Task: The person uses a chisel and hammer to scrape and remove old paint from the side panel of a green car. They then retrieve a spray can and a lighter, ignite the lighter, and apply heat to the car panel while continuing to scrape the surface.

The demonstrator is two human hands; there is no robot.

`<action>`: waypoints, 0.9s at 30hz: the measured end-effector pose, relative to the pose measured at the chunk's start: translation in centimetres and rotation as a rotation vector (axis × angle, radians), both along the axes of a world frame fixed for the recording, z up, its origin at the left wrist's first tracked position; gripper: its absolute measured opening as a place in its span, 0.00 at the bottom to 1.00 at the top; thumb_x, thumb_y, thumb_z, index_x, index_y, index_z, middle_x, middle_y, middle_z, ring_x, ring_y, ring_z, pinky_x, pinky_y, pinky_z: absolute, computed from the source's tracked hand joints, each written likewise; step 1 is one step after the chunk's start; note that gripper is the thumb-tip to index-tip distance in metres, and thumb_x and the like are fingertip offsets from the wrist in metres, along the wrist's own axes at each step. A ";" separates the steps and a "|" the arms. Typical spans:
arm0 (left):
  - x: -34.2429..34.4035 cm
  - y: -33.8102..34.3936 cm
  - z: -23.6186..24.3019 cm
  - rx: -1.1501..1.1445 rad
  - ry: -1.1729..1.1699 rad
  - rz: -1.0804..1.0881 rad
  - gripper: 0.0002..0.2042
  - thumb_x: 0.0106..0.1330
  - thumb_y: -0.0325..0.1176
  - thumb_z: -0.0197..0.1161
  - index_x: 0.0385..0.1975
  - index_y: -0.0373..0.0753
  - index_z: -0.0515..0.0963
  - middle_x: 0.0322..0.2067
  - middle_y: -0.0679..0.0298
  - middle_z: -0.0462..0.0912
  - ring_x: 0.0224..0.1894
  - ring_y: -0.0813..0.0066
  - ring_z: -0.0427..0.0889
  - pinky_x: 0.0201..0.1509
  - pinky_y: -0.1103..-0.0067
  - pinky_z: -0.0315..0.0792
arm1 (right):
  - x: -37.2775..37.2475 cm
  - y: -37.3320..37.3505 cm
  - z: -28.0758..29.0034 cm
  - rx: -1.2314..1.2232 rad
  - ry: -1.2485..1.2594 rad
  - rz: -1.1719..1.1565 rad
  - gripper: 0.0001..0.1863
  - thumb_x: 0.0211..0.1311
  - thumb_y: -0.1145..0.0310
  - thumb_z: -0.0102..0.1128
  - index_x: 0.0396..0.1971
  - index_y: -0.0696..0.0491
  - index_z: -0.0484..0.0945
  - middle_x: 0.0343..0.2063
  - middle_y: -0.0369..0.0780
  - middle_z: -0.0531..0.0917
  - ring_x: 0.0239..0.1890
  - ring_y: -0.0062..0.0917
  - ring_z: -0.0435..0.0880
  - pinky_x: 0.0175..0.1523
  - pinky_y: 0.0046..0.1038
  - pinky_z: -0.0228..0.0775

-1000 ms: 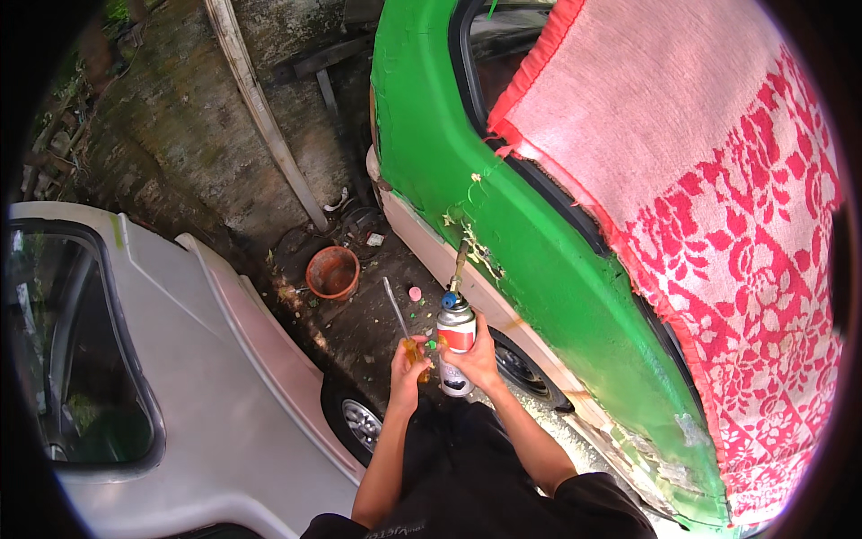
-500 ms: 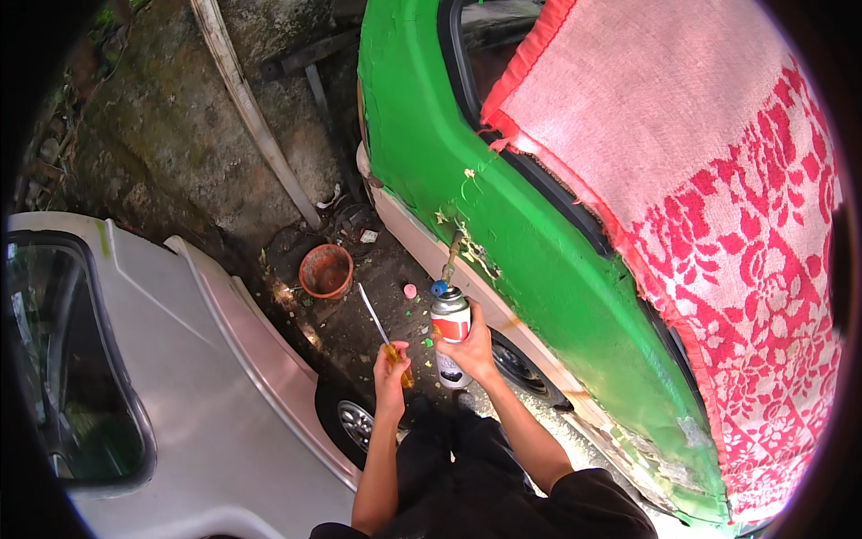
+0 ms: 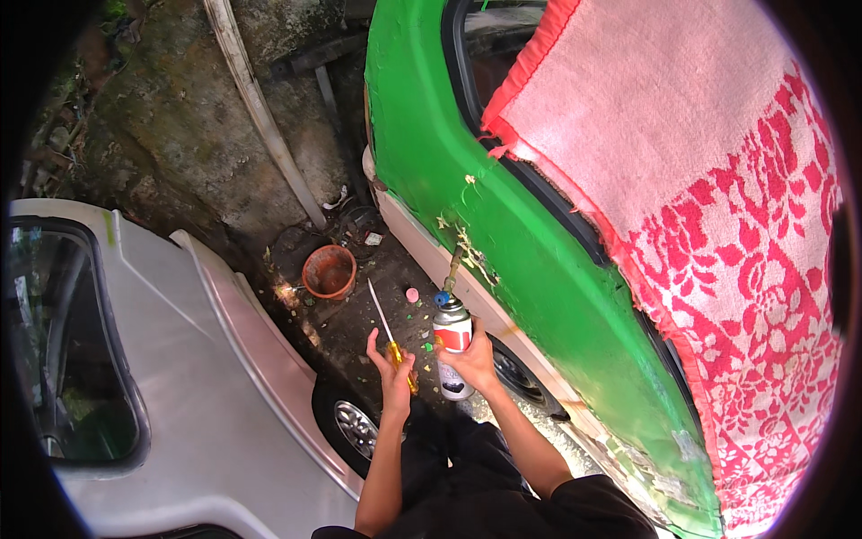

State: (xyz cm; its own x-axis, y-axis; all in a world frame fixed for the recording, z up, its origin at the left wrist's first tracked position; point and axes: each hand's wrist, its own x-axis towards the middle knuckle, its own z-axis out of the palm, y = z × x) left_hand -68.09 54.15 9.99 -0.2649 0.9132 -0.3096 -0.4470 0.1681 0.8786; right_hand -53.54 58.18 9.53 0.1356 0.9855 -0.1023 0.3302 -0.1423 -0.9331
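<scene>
My left hand [image 3: 395, 382] is wrapped round the yellow handle of a screwdriver [image 3: 393, 357], thumb side up, with a finger stretched away from it. The thin metal shaft points up and away. To its right, my right hand [image 3: 473, 361] grips a blowtorch [image 3: 453, 334]: a white-and-red gas can with a blue knob and a metal nozzle. Its nozzle points at the lower side of a green car [image 3: 503, 242], near a patch of peeling, chipped paint [image 3: 473, 254]. I cannot make out a flame. The can is held upright.
A silver-grey car [image 3: 197, 359] stands close on the left. Ahead on the dirt floor are a terracotta pot [image 3: 329, 272], a small pink round thing [image 3: 412, 295] and scattered chips. A wooden plank [image 3: 260, 108] leans against the back wall. A red-and-pink patterned cloth [image 3: 682, 198] covers the green car's roof.
A finger of my left hand has stretched out from the screwdriver handle, and the hand has tilted slightly. My right hand keeps the blowtorch nearly in place; the whole view has shifted a little.
</scene>
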 end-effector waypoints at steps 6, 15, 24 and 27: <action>-0.9 0.3 -3.8 0.109 0.203 -0.271 0.23 0.73 0.48 0.52 0.56 0.35 0.72 0.48 0.60 0.71 0.52 0.71 0.70 0.59 0.75 0.62 | -0.8 -0.2 -0.7 -0.017 0.167 0.033 0.41 0.41 0.61 0.80 0.53 0.63 0.67 0.42 0.49 0.84 0.44 0.33 0.86 0.51 0.33 0.78; -0.7 1.6 -3.1 0.206 -0.119 -0.406 0.30 0.66 0.53 0.62 0.57 0.34 0.72 0.54 0.58 0.74 0.58 0.68 0.73 0.65 0.74 0.62 | -2.2 -1.2 -0.4 -0.043 0.146 0.167 0.54 0.43 0.52 0.79 0.65 0.61 0.57 0.50 0.52 0.81 0.53 0.39 0.83 0.57 0.35 0.75; -0.8 2.2 -2.6 0.036 -0.306 -0.445 0.21 0.60 0.35 0.68 0.51 0.33 0.75 0.43 0.59 0.83 0.45 0.72 0.83 0.52 0.75 0.75 | -2.2 -1.7 -1.5 -0.055 0.164 0.194 0.56 0.44 0.56 0.78 0.66 0.62 0.51 0.57 0.56 0.73 0.59 0.43 0.77 0.62 0.37 0.71; -0.9 2.3 -3.6 0.022 -0.350 -0.480 0.22 0.58 0.33 0.67 0.52 0.32 0.75 0.42 0.59 0.83 0.44 0.71 0.83 0.50 0.75 0.76 | -2.3 -2.1 -1.3 -0.063 0.166 0.175 0.55 0.44 0.57 0.77 0.66 0.63 0.51 0.57 0.56 0.72 0.60 0.43 0.76 0.63 0.37 0.70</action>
State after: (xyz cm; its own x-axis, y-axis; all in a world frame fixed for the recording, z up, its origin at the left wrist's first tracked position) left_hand -69.02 56.48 6.42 0.2935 0.9128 -0.2839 -0.5895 0.4066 0.6980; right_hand -55.81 56.08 8.18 -0.0608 0.9834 -0.1708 0.1982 -0.1558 -0.9677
